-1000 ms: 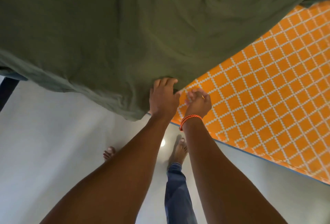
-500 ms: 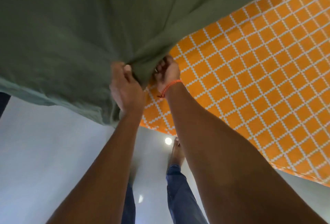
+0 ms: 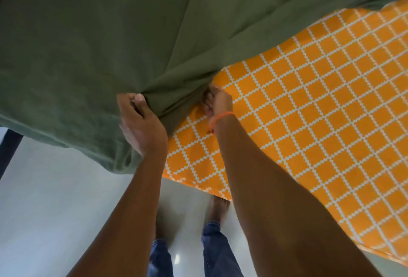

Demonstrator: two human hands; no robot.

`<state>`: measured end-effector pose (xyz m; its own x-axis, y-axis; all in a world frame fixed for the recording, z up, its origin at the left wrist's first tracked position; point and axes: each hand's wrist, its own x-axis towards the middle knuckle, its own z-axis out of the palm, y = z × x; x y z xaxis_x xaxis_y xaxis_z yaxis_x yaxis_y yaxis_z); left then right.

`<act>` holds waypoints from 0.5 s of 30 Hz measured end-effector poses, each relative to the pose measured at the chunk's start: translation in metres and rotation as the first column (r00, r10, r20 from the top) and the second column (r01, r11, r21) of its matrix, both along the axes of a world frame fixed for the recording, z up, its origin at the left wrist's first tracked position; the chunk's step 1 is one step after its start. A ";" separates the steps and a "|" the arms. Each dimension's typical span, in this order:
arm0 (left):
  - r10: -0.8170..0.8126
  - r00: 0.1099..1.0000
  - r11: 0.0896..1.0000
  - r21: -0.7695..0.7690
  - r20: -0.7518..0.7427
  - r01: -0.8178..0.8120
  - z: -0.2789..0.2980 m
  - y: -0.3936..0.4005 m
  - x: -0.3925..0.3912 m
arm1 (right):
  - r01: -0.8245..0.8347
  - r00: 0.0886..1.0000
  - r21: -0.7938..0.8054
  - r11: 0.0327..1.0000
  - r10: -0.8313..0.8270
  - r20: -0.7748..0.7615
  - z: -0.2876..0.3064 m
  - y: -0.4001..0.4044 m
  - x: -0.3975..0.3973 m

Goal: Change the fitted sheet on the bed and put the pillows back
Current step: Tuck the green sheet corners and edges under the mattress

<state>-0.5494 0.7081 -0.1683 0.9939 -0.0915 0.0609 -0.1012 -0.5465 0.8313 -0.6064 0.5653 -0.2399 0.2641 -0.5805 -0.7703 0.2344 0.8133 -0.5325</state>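
At the bed's near corner: we stand barefoot on the pale floor (image 3: 55, 210), both arms reaching forward.
Left hand: our left hand (image 3: 141, 126) grips a bunched fold of the green sheet (image 3: 99, 44), thumb pressed on top.
Right hand: our right hand (image 3: 217, 102), orange thread band (image 3: 220, 117) at the wrist, has fingers curled into the sheet's edge.
Green sheet: spread over most of the bed, draping off the left side.
Orange checked cover (image 3: 309, 100): bare to the right, beneath the green.
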 end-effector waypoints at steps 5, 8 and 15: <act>0.069 0.998 0.967 0.244 0.002 -0.067 -0.001 0.000 -0.016 | 0.235 0.971 0.027 0.972 -0.236 0.034 0.007 0.059 -0.149; -0.007 1.000 0.888 0.459 -0.029 0.020 -0.003 -0.006 -0.036 | 0.442 0.856 0.101 0.891 -0.453 0.250 0.024 0.104 -0.215; -0.414 0.907 0.894 0.152 -0.080 0.422 -0.001 -0.004 -0.093 | -0.725 0.688 -0.044 0.688 0.726 0.012 0.034 0.133 -0.184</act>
